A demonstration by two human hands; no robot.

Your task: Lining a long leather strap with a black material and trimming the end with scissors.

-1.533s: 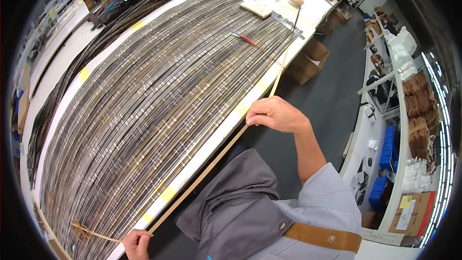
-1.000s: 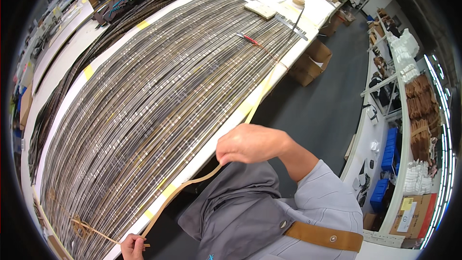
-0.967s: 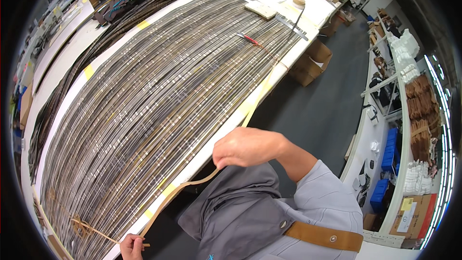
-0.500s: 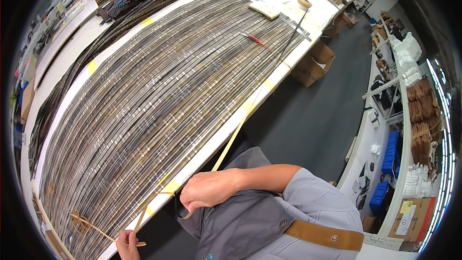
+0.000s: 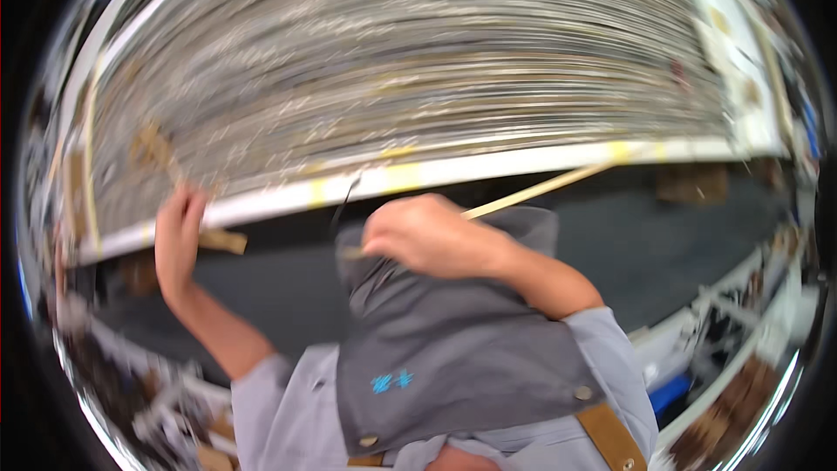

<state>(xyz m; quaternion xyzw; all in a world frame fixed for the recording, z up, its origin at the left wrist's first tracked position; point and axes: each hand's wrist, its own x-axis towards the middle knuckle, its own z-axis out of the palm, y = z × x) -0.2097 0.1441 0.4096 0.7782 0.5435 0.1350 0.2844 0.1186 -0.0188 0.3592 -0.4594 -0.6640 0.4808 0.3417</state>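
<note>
A wide white table (image 5: 488, 161) carries many long, thin strands (image 5: 418, 61) in grey, brown and yellowish tones, lying side by side. My right hand (image 5: 427, 231) is closed in front of the near edge, gripping a pale yellow flat strip (image 5: 540, 192) that slopes up to the table edge on the right. A short end of strip pokes out below its fingers. At the left, my left hand (image 5: 179, 227) pinches a tan flat strip (image 5: 224, 242), whose free end juts out beside it. Just beyond lies a loose tan bundle (image 5: 151, 146). Blur hides finer detail.
Yellow tape patches (image 5: 403, 176) mark the table's near edge. A thin dark cord (image 5: 347, 201) hangs over it. Beneath the right end stands a cardboard box (image 5: 691, 183). Shelving with goods and a blue bin (image 5: 670, 392) is behind me, low right.
The view has swung round, so the table now lies across it, and the picture is blurred. Both hands keep their closed grips; more of my left forearm shows.
</note>
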